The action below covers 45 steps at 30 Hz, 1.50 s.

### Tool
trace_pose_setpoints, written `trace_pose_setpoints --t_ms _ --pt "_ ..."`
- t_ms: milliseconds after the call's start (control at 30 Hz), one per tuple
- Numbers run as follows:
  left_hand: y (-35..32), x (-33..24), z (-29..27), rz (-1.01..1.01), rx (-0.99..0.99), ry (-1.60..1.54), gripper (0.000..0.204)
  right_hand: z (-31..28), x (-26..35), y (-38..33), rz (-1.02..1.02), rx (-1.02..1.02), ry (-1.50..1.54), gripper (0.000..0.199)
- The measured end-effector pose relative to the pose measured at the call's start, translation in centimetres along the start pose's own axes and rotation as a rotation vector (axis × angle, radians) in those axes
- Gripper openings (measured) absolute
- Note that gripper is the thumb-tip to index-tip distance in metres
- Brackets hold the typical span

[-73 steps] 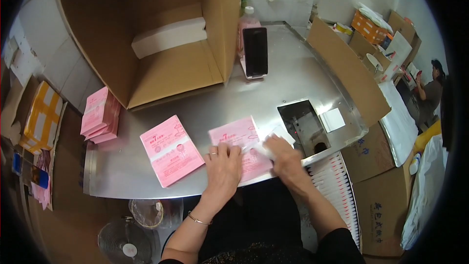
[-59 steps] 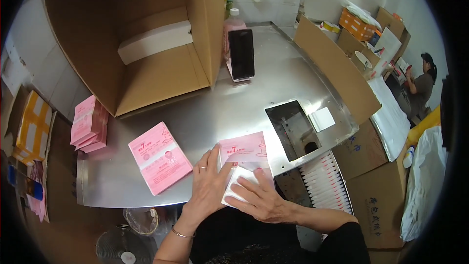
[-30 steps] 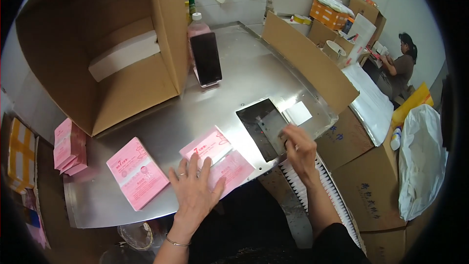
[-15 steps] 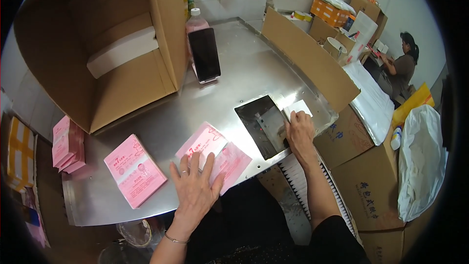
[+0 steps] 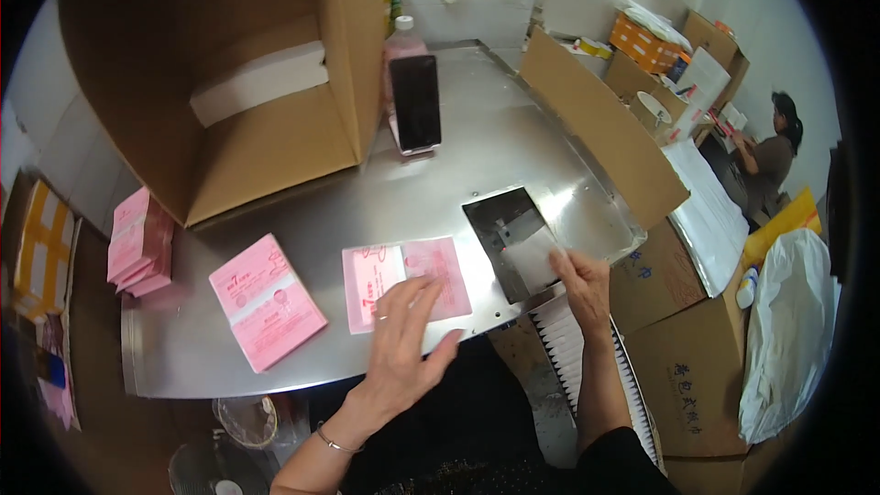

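Note:
My left hand (image 5: 401, 335), its fingers spread, is over the lower edge of a flat pink printed packet (image 5: 438, 261) on the steel table. That packet shows a paler, whitish panel at its left. By its edge, my right hand (image 5: 583, 286) pinches a flat white sheet-like piece (image 5: 530, 259), which hangs over a dark rectangular opening (image 5: 495, 211) in the table. Whether it is paper or thin film I cannot tell. To the left lies a neat stack of pink printed packets (image 5: 266, 298) with a white band across.
A big open carton (image 5: 275, 170) stands at the back left, with more pink packets (image 5: 139, 243) beside it. Behind the table's middle are a phone (image 5: 415, 105) on a stand and a bottle (image 5: 403, 37). Cardboard boxes (image 5: 683, 376) crowd the right; a person (image 5: 765, 151) sits beyond.
My right hand has drawn the white piece left and nearer over the opening. My left hand has lifted and shifted right, and the pink packet beneath it now lies squarer. The whole view has shifted.

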<state>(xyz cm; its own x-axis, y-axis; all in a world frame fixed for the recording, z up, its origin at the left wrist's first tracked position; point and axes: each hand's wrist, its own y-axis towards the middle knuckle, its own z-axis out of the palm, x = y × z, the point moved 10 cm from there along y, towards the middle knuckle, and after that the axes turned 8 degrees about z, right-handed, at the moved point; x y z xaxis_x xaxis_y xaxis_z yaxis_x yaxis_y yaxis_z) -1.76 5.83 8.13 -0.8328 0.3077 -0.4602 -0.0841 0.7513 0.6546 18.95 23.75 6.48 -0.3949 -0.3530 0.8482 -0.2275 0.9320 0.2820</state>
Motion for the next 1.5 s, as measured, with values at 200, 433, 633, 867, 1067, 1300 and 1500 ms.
trace_pose_setpoints --t_ms 200,433,633,867,1067,1300,1500 --pt "-0.4 1.0 2.9 -0.323 0.012 -0.638 0.032 7.1 5.5 -6.4 0.172 0.649 0.327 0.019" --pt "-3.9 3.0 3.7 -0.612 -0.075 -0.904 0.018 9.5 4.8 -8.2 0.234 0.696 0.331 0.020" --pt "-5.0 -0.3 5.6 -0.486 0.089 -1.386 0.009 11.7 1.5 -12.1 0.504 0.936 1.078 0.020" --pt "-5.0 2.9 -1.0 -0.369 -0.042 -0.382 0.029 4.5 -1.2 -6.5 0.268 0.305 0.427 0.017" --pt "-3.3 5.8 -9.4 -0.190 0.002 0.660 0.047 -7.3 2.8 -0.9 -0.461 -0.543 -0.496 0.023" --pt "-6.5 11.5 -9.8 -0.345 0.133 0.810 0.048 -2.6 -6.1 2.5 -0.185 -0.189 -0.742 0.028" --pt "-3.2 6.2 -4.6 0.019 0.047 0.233 0.049 -0.5 1.3 -2.4 -0.421 -0.247 -0.411 0.022"
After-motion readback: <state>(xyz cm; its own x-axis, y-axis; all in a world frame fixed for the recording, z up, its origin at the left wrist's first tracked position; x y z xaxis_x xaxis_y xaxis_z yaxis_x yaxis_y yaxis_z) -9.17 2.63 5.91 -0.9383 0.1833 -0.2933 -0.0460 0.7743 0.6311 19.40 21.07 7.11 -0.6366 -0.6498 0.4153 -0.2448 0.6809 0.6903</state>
